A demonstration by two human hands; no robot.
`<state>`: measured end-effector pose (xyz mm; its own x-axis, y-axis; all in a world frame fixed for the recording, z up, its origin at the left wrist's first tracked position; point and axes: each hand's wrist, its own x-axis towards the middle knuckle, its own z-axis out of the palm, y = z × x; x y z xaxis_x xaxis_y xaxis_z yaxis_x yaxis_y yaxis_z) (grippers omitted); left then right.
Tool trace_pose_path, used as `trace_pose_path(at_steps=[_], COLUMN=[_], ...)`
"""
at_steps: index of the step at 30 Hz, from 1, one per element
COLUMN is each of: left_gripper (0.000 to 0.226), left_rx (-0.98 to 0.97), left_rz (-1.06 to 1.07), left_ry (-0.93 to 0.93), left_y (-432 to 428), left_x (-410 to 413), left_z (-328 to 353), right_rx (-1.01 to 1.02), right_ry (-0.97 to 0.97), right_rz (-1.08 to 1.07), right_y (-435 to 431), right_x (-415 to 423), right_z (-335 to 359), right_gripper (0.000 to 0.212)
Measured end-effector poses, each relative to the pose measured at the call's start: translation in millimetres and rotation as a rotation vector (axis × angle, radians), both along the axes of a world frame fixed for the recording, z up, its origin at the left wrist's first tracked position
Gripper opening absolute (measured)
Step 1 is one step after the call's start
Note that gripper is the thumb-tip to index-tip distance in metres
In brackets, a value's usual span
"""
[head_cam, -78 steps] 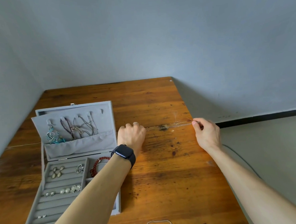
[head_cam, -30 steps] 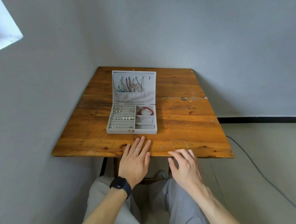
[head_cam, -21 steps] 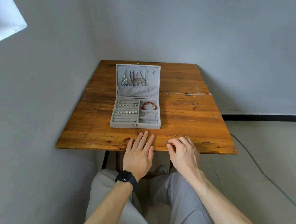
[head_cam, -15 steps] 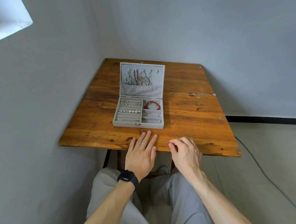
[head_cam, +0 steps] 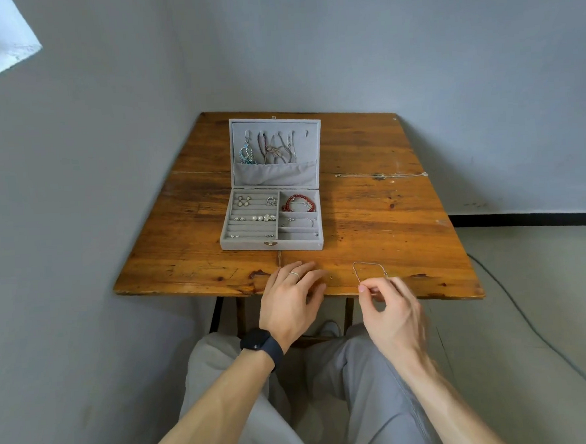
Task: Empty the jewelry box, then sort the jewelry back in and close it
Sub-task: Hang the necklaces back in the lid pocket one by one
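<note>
Box [head_cam: 246, 242] open at mid-counter [head_cam: 387, 223], lid [head_cam: 277, 177] upright at its back. Nearest, before the box: left hand [head_cam: 289, 301] flat on the counter's edge, fingers loosely spread. To the box's front right: right hand [head_cam: 390, 313], thumb and forefinger pinching a thin chain [head_cam: 366, 262] looped on the wood. Inside the box: earrings [head_cam: 253, 218] left, red bracelet [head_cam: 299, 201] right rear. Right of the lid: a long necklace [head_cam: 381, 175] laid out straight.

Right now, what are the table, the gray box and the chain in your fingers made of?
The table looks like varnished wood: orange-brown, glossy, with grain and knots. The jewelry box seems covered in matte gray velvety fabric. The chain pinched by the right hand looks like thin silvery metal; which metal, I cannot tell.
</note>
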<state>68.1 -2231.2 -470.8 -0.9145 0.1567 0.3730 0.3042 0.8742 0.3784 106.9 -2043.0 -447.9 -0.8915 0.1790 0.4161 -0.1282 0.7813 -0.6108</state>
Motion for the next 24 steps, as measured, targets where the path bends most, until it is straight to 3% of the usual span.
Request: trace_pose_path(at_steps=[8,15,19,24], left_gripper=[0.017,0.003,0.016,0.005], left_rx=[0.089,0.497,0.671,0.692], left_rz=[0.045,-0.03,-0.054,-0.134], left_ry=[-0.116,-0.284,-0.305,-0.333], left_y=[30.3,35.0,43.1,48.6], left_x=[-14.5,-13.4,-12.0,-19.1], left_z=[11.3,24.5,35.6,44.8], right_rx=[-0.139,-0.77,-0.926,-1.026], right_ry=[-0.013,-0.159,-0.159,-0.136], right_rz=[-0.109,-0.116,-0.122,-0.11], right_y=[35.8,42.6,42.0,48.5], right_x=[31.5,38.4,31.7,17.3], right_z=[-4.3,-3.5,2.6,9.2], right_gripper=[0.012,0.015,0.013,0.009])
